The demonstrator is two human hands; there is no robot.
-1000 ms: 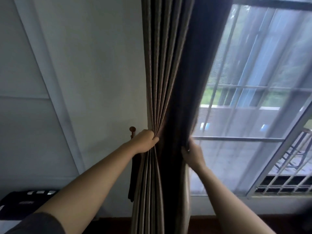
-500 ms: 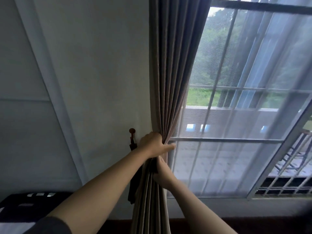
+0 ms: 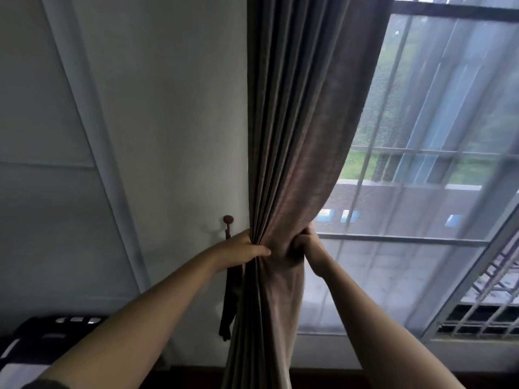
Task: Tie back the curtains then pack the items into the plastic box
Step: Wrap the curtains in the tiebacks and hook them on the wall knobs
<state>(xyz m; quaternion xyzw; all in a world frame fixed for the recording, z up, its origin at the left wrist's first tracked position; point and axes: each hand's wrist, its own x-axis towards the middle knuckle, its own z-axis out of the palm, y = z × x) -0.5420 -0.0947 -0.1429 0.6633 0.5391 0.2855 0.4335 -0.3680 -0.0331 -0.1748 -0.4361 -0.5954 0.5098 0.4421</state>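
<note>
Leftmost, a small wall hook carries a dark tieback strap that hangs down the wall. Just right of it, the left hand grips the gathered brown curtain at its left edge. The right hand clutches the same bunch from the window side, fingers curled into the fabric.

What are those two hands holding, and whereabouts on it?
The brown curtain, at its gathered middle, near the wall hook. The left hand grips the pleats on the wall side, the right hand the window-side edge.
</note>
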